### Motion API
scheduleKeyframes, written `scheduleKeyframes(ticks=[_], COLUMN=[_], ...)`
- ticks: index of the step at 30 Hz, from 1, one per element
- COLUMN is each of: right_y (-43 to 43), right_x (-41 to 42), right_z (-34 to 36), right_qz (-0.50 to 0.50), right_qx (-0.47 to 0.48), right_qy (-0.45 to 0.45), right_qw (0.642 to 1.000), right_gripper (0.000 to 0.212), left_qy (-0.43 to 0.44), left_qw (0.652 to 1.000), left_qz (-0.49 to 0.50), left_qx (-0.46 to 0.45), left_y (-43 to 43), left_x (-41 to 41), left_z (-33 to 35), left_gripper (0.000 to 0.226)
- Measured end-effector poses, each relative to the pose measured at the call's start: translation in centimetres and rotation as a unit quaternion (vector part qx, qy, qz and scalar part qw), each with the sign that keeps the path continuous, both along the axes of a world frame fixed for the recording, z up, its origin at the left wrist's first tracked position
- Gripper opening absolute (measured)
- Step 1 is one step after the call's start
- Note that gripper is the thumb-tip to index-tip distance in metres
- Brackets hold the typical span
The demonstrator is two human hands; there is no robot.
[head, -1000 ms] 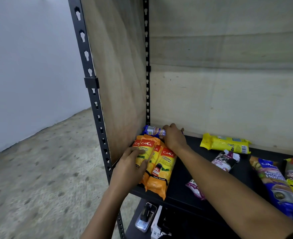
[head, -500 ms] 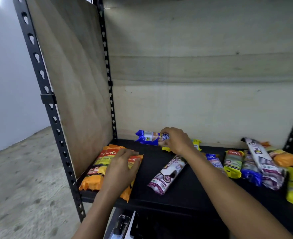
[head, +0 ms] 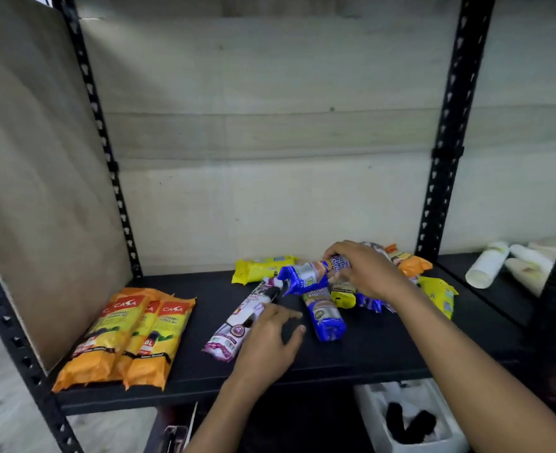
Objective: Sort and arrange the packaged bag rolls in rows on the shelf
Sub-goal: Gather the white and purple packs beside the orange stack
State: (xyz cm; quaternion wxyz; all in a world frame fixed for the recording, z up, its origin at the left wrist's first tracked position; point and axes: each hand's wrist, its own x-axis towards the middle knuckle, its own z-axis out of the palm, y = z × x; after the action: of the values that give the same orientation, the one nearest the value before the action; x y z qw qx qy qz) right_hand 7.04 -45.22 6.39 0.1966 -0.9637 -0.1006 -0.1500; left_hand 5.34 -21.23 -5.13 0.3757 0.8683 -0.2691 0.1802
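Three orange-and-yellow packs (head: pixel 129 335) lie side by side at the left end of the black shelf (head: pixel 368 358). My right hand (head: pixel 365 269) grips a blue-and-silver roll pack (head: pixel 306 276) just above the shelf, over a loose pile of packs. My left hand (head: pixel 270 341) hovers with fingers apart beside a white-and-purple pack (head: pixel 237 322). Another blue pack (head: pixel 324 315) lies to the right of that hand. A yellow pack (head: pixel 260 268) rests near the back wall.
More orange and yellow packs (head: pixel 433 289) lie behind my right arm. White rolls (head: pixel 489 263) sit on the neighbouring shelf at right. A plywood side panel (head: pixel 41 191) closes the left. A white bin (head: pixel 407 416) stands below the shelf.
My left hand left the orange packs and moved right to the white-and-purple pack. My right hand carried the blue-and-silver pack rightward over the pile. The view swung right.
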Motion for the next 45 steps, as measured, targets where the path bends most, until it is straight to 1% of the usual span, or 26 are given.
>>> scheduleKeyframes(ticks=[2,7,11,14,18,23,27,29,32,34,36,39,41,43,45], right_y=[-2.0,-6.3,-7.9,-8.6,-9.4,-9.1,-9.2,-9.3,-9.6,-10.0,-10.3,-11.1,-11.6,-12.3,-13.2], right_x=[-1.3,-3.7,-5.0,-5.6,-5.8,-5.3,-5.3,-5.5,-5.7,-5.5,-5.1,-4.2,-3.6,-2.8,-1.6], right_z=[0.1,-1.4,-3.3,-4.3,-5.5,-6.8,-7.5,-7.5,-7.0,-6.3,-5.7,-5.2,-5.0,-4.8,-4.7], right_qz=[-0.002,-0.034,-0.030,-0.030,-0.023,-0.007,0.005,0.015,0.006,-0.032,-0.080,-0.133,-0.154,-0.175,-0.205], right_qx=[-0.016,-0.007,-0.017,0.007,0.035,0.023,0.041,0.059,0.084,0.061,0.041,0.031,0.029,0.025,-0.010], right_qy=[0.007,0.082,0.096,0.106,0.142,0.125,0.127,0.129,0.105,0.053,0.000,-0.079,-0.123,-0.128,-0.095], right_qw=[1.000,0.996,0.995,0.994,0.989,0.992,0.991,0.990,0.991,0.996,0.996,0.988,0.980,0.976,0.974], right_gripper=[0.037,0.036,0.035,0.035,0.043,0.043,0.041,0.044,0.041,0.032,0.024,0.019,0.018,0.020,0.028], left_qy=[0.005,0.027,0.045,0.048,0.037,0.029,0.029,0.038,0.053,0.044,0.024,0.002,-0.014,-0.025,-0.018], left_qw=[1.000,1.000,0.999,0.998,0.998,0.997,0.997,0.998,0.997,0.996,0.997,0.998,0.999,0.999,0.999], left_qz=[-0.011,0.001,0.010,0.013,0.019,0.029,0.027,0.033,0.052,0.052,0.043,0.007,-0.012,-0.026,-0.037], left_qx=[0.004,0.007,0.022,0.040,0.056,0.059,0.068,0.048,-0.020,-0.052,-0.059,-0.057,-0.033,0.002,0.032], left_y=[-1.4,-2.9,-3.2,-3.0,-2.9,-3.2,-3.2,-3.5,-4.2,-5.1,-6.2,-8.3,-9.9,-11.5,-12.8], left_x=[-0.1,0.0,0.1,0.0,0.0,0.1,0.2,0.3,0.3,0.2,0.1,0.1,0.3,0.2,0.0], left_z=[-0.4,-1.4,-2.2,-2.6,-2.7,-2.8,-2.9,-2.8,-2.1,-1.3,-0.3,1.2,1.9,2.4,2.7], left_gripper=[0.031,0.029,0.036,0.037,0.033,0.031,0.027,0.024,0.025,0.027,0.024,0.019,0.021,0.023,0.027])
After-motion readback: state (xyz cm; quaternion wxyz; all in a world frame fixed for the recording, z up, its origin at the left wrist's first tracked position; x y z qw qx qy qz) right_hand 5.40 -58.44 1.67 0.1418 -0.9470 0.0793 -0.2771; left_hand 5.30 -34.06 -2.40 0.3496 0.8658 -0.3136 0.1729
